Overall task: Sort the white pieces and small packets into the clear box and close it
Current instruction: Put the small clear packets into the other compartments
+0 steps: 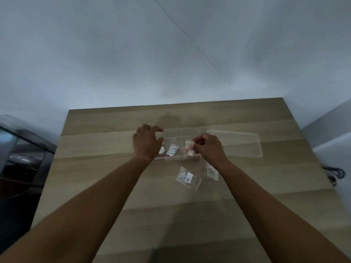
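Observation:
The clear box [178,134] sits lidless in the middle of the wooden table. My left hand [146,143] hovers over its left end with fingers spread, holding nothing I can see. My right hand [208,147] is over the right compartment, fingers pinched on a small packet with pinkish-white contents [189,149]. Inside the box lie a packet of white pieces [172,150] and a round white piece [162,150], partly hidden by my left hand. Two more clear packets lie on the table nearer me: one [188,177] with white pieces, another [212,171] partly under my right wrist.
The clear lid [239,144] lies flat to the right of the box. A dark cable [335,173] hangs off the table's right edge. A dark object [20,160] stands beside the table on the left. A grey wall rises behind the table's far edge.

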### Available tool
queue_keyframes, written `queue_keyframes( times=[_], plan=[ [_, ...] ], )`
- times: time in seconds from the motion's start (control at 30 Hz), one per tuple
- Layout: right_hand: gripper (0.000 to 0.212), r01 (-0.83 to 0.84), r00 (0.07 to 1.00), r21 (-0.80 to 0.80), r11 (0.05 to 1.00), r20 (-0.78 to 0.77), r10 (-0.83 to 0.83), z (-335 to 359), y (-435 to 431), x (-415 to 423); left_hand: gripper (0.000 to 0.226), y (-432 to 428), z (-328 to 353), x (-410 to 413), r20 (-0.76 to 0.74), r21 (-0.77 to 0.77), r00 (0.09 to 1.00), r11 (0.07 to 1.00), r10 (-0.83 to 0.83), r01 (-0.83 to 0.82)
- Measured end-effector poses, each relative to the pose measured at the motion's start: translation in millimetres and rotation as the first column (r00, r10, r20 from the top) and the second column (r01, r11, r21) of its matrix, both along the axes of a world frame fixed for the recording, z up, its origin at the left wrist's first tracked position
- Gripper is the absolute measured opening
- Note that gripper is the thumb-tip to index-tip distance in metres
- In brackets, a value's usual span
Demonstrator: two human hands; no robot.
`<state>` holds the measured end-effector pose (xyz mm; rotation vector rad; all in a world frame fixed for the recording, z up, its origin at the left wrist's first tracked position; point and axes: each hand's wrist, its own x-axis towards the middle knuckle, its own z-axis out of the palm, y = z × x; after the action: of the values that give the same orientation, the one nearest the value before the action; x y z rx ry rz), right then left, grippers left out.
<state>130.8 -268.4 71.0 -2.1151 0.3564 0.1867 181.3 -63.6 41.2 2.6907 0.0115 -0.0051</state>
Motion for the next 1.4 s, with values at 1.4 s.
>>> queue_keyframes(
  times=[1.4],
  plan=[
    [0.010, 0.219, 0.970, -0.177, 0.960, -0.069, -0.234, -51.9, -52.8, -51.8, 0.013, -14.1, -34.9, -106.7, -0.269, -0.302, 0.963, 0.951, -0.023, -0.062]
  ],
)
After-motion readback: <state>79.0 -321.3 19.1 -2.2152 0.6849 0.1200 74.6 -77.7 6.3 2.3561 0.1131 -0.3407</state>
